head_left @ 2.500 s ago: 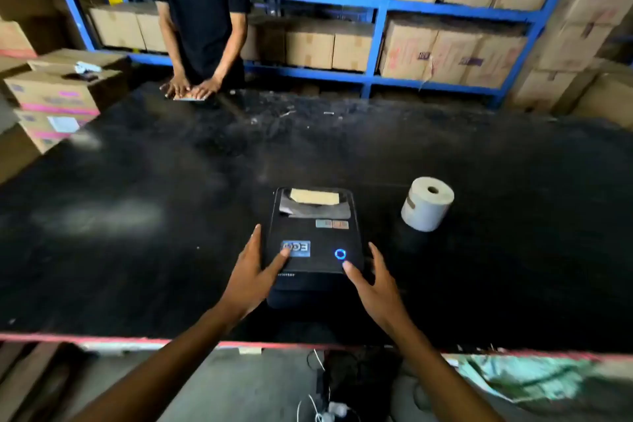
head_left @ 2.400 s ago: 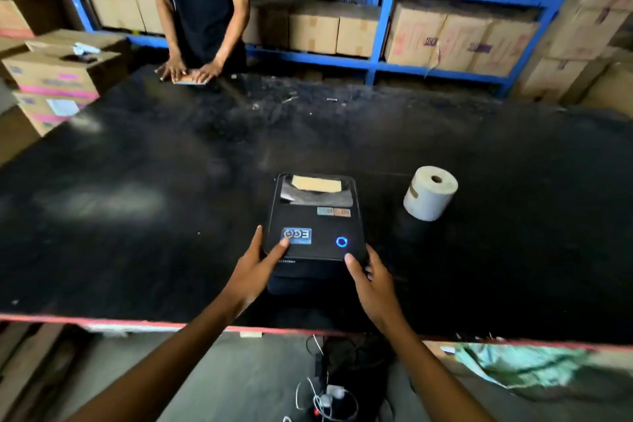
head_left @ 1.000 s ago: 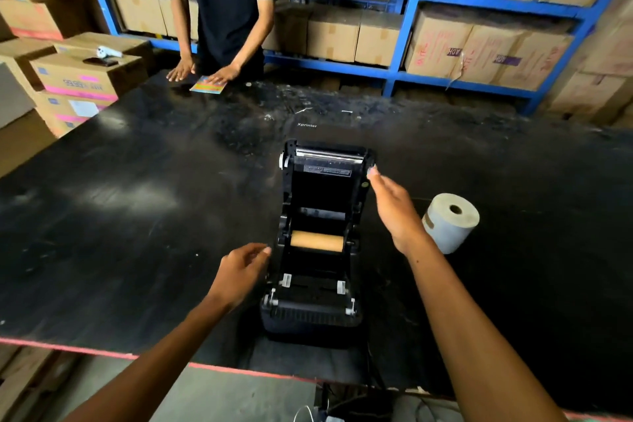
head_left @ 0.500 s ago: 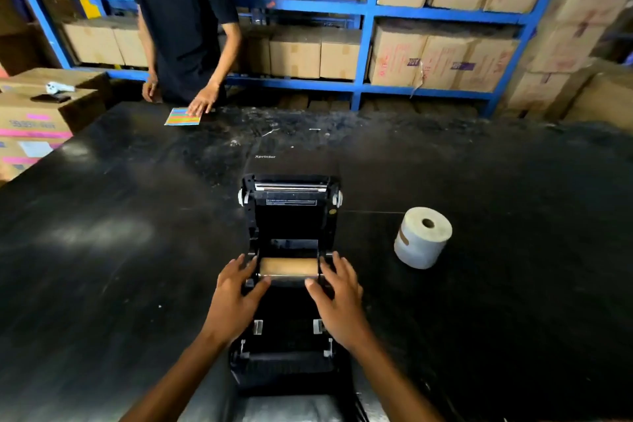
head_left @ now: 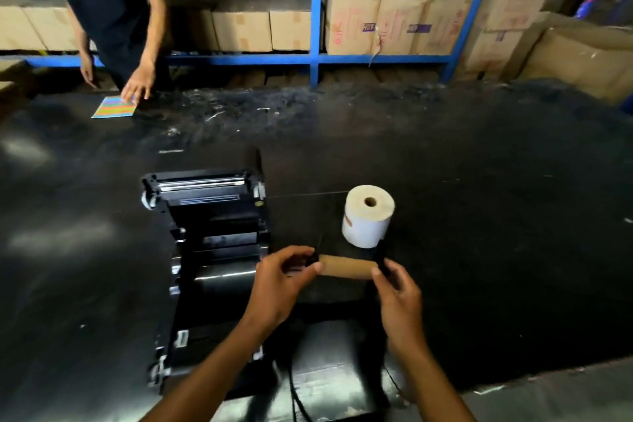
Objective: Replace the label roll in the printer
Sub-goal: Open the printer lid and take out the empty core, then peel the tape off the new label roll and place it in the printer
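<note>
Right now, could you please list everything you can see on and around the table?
Printer: one, black, lid open, near side of the table, left of centre.
Label roll: one, white, standing on end on the table, right of the printer.
Empty core: one, brown cardboard, held off the table in front of the label roll, black holder pieces at its ends.
Striped card: one, multicoloured, far left of the table.
Table: one, black, scuffed.
Shelving: one rack, blue, behind the table.
Cardboard boxes: many, brown, on and beside the shelving.
Other person: one, dark shirt, far side, hand near the striped card.
Left hand: gripping the core's left end.
Right hand: gripping the core's right end.
</note>
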Available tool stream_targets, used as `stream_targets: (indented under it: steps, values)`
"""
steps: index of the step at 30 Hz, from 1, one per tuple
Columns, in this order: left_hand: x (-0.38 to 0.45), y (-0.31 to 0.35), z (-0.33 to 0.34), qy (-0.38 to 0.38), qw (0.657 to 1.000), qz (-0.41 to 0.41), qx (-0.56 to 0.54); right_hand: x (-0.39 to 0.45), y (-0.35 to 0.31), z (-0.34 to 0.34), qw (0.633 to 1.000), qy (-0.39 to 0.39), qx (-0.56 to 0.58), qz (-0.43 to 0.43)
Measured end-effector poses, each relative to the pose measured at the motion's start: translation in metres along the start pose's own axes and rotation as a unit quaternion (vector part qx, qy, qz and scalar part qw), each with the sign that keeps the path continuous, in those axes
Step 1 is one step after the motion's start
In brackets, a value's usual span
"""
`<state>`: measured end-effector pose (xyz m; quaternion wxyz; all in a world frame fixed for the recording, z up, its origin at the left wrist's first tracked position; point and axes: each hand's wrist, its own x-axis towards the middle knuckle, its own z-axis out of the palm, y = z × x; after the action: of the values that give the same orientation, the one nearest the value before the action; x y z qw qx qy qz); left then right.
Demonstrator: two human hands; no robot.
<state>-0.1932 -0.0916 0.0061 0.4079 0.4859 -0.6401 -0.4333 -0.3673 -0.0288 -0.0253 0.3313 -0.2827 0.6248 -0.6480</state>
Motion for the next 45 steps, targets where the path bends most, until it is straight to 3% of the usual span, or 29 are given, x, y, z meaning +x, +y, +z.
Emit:
stream_targets:
  steps: [5,9,11,15,19,22,24,29,32,39,42,45]
  values:
    - [0.039,-0.024,0.052,0.02,0.993,-0.019,0.115,0.047,0.027,-0.063,0.994,0.058,-0.025,0.085]
    - [0.058,-0.06,0.086,-0.074,0.949,0.009,0.307,0.071,0.043,-0.083,0.99,0.021,-0.098,0.099]
    - [0.06,-0.073,0.101,-0.104,0.932,0.029,0.347,0.076,0.046,-0.086,0.988,-0.012,-0.114,0.101]
    - [0.056,-0.086,0.107,-0.104,0.935,0.038,0.337,0.078,0.046,-0.089,0.983,-0.051,-0.135,0.116]
    - [0.038,-0.059,0.108,-0.055,0.971,0.01,0.232,0.081,0.043,-0.088,0.979,-0.079,-0.14,0.125]
    - [0.017,-0.039,0.105,-0.158,0.968,-0.012,0.193,0.081,0.038,-0.083,0.973,-0.138,-0.134,0.132]
    - [0.008,-0.034,0.093,-0.185,0.961,-0.011,0.205,0.087,0.034,-0.083,0.967,-0.174,-0.133,0.129]
    - [0.001,-0.024,0.037,-0.091,0.96,-0.03,0.263,0.115,0.038,-0.1,0.971,-0.138,-0.142,0.132]
    - [-0.001,-0.025,0.03,-0.014,0.968,-0.023,0.249,0.117,0.044,-0.098,0.957,-0.176,-0.191,0.129]
    - [0.003,-0.062,0.078,-0.102,0.954,-0.051,0.278,0.093,0.064,-0.073,0.926,-0.216,-0.292,0.106]
    - [0.006,-0.066,0.082,-0.097,0.957,-0.044,0.271,0.101,0.057,-0.075,0.914,-0.22,-0.327,0.09]
    - [0.026,-0.056,0.084,-0.025,0.974,-0.062,0.216,0.126,0.027,-0.062,0.934,-0.184,-0.304,0.029]
